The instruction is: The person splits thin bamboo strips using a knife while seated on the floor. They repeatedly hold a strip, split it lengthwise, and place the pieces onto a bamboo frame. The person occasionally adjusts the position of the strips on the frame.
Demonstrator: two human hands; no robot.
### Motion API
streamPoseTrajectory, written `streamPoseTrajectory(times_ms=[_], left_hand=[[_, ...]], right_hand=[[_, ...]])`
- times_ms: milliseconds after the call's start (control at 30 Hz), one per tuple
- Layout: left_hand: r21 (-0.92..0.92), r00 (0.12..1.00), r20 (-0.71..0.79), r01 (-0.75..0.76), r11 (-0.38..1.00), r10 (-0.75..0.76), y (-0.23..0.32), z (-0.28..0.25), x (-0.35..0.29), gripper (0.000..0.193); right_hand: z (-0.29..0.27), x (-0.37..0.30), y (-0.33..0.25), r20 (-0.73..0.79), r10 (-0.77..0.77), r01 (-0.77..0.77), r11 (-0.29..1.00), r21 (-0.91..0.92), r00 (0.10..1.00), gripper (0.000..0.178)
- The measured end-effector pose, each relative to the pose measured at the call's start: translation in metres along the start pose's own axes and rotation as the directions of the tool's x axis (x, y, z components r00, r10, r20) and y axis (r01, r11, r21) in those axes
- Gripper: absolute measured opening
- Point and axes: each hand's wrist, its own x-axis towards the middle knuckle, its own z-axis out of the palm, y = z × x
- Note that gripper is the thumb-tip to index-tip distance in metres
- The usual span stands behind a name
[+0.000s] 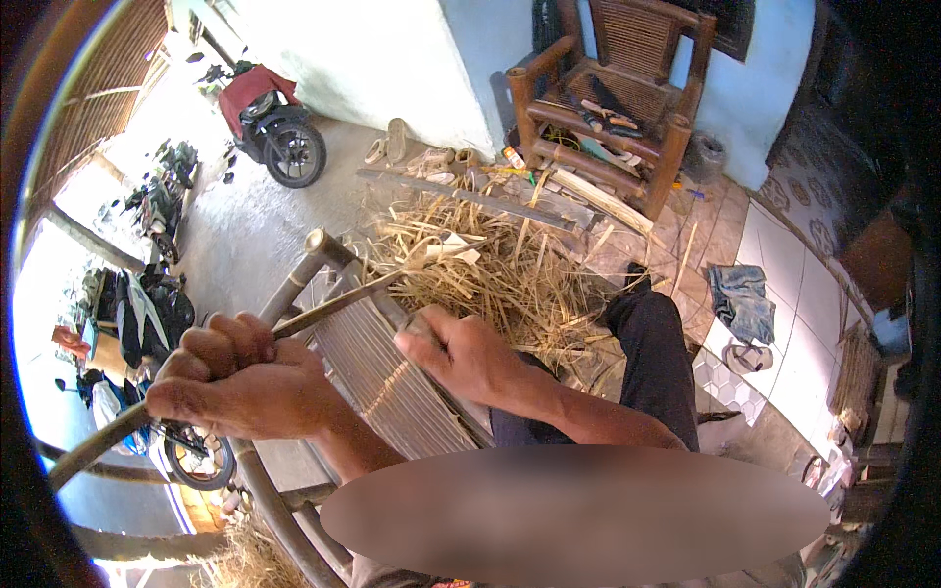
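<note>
Bamboo strip (333, 310) slants over slatted bamboo frame (368, 365); we judge light, stiff, best gripped mid-length. Left hand (240, 380): fingers wrapped round strip. Right hand (459, 355): fingers closed on grey tool (391, 312), kind unclear. Shavings pile (490, 284) beyond.

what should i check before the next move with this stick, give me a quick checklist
1. Left grip: ok, the left hand is closed around the stick.
2. Right grip: ok, the right hand is closed on a greyish piece.
3. Sharp edge on that piece: cannot tell, too unclear.
4. Stick braced on the bamboo frame: cannot tell, contact isn't clear.
5. Floor free of shavings: not ok, a loose heap lies ahead.
6. Trouser leg clear of shavings: not ok, strips lie right beside it.
</note>
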Motion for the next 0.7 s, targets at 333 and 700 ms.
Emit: streamPoseTrajectory(times_ms=[333,700], left_hand=[[-0.013,0.999,0.017,0.029,1.000,-0.029,-0.002,0.000,0.002,0.057],[-0.020,1.000,0.024,0.012,1.000,-0.012,-0.003,-0.001,0.003,0.055]], right_hand=[[0.007,-0.005,0.033,0.010,0.068,-0.067,0.995,-0.073,0.998,0.042],[-0.001,-0.007,0.024,-0.056,0.051,-0.062,0.976,-0.207,0.997,0.040]])
